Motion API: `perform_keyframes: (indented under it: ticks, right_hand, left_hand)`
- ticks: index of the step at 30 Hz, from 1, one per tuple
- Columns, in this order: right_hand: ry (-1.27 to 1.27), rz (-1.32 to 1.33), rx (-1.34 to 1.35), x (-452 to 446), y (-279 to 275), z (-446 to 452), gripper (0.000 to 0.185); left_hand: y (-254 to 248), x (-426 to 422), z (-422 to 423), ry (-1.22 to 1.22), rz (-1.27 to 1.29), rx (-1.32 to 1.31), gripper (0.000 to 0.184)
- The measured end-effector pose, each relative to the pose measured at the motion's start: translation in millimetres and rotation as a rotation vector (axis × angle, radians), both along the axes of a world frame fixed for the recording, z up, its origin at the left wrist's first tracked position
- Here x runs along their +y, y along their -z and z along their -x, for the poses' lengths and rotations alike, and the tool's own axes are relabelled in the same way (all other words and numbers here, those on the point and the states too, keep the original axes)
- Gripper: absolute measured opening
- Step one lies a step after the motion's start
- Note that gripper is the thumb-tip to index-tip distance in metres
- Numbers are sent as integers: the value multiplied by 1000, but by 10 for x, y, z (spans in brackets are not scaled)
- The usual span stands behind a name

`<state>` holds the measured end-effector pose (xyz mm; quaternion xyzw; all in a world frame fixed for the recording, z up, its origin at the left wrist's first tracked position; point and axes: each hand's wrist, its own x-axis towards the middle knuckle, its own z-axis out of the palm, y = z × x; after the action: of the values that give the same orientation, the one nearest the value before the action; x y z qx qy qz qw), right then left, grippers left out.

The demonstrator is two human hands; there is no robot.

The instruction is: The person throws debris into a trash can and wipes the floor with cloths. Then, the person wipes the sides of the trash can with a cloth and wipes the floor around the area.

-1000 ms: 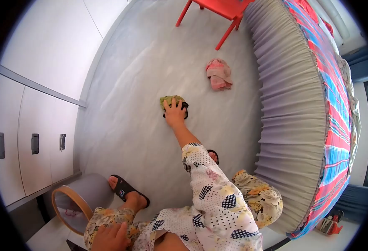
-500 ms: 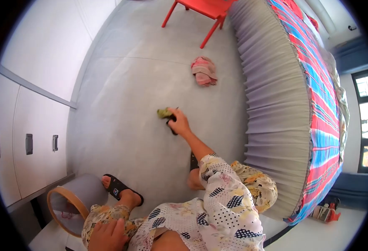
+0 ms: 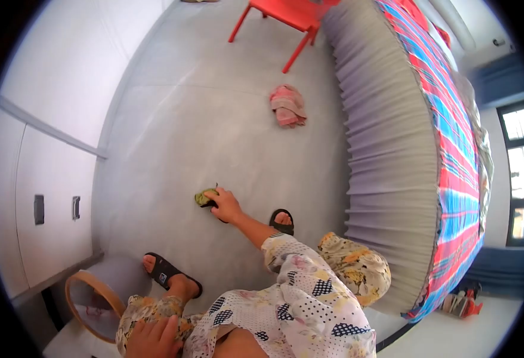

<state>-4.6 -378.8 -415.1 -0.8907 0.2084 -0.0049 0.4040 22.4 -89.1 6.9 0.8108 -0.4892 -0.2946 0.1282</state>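
Low over the grey floor [image 3: 166, 143], my right hand [image 3: 225, 206] is closed on a green and black cloth [image 3: 204, 197]. The cloth's green part sticks out to the left of my fingers, and its dark part lies under them. My left hand [image 3: 153, 339] rests on my left knee, over the flowered trousers [image 3: 148, 310], with its fingers lying flat and nothing in it. Farther off, a crumpled pink cloth [image 3: 287, 106] lies on the floor.
A red chair [image 3: 288, 13] stands at the top. Along the right runs a bed with a pleated grey skirt [image 3: 393, 155]. White cabinets [image 3: 53, 197] line the left side. A bin with a tan rim [image 3: 78, 279] lies near my left foot.
My right hand has moved left and back toward me over the floor with the green and black cloth. The view has shifted a little. My left hand stays on the knee.
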Motion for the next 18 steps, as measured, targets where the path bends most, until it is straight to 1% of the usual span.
perform_keyframes:
  ticks: [1,2,4,5,6,7,8,9,11,14,17,18]
  right_hand:
    - [-46,-144,-46,-25,35,-56,58]
    - [35,-220,-115,-120,69,-119,53]
    - [252,-498,-131,-466,-66,-202,50]
    - [317,-522,-178,-709,-21,-218,51]
    - [449,-369,-131,-972,90,-239,52]
    - [500,-181,-149,-1171,-69,-257,54]
    - [523,-156,-165,-1411,-97,-282,54]
    - [548,-21,-225,-1603,23,-320,55]
    - [574,141,2,-1886,137,-416,64]
    - [531,380,233,-1690,129,-870,74]
    - [323,591,246,-1121,283,-1408,78]
    - [223,637,165,-887,327,-1564,76]
  left_hand:
    - [39,52,8,-15,-30,22,20]
    - [70,116,31,-44,-62,46,20]
    - [100,221,23,69,-140,-25,43]
    - [97,257,12,129,-182,-55,56]
    - [92,282,0,105,-169,-33,56]
    - [92,294,-15,85,-151,-13,55]
    - [89,305,-37,69,-130,9,55]
    - [83,314,-63,69,-127,14,55]
    - [69,309,-109,73,-121,27,54]
    - [60,291,-199,65,-171,103,55]
    - [79,256,-312,81,-199,220,54]
    - [98,271,-324,83,-183,211,54]
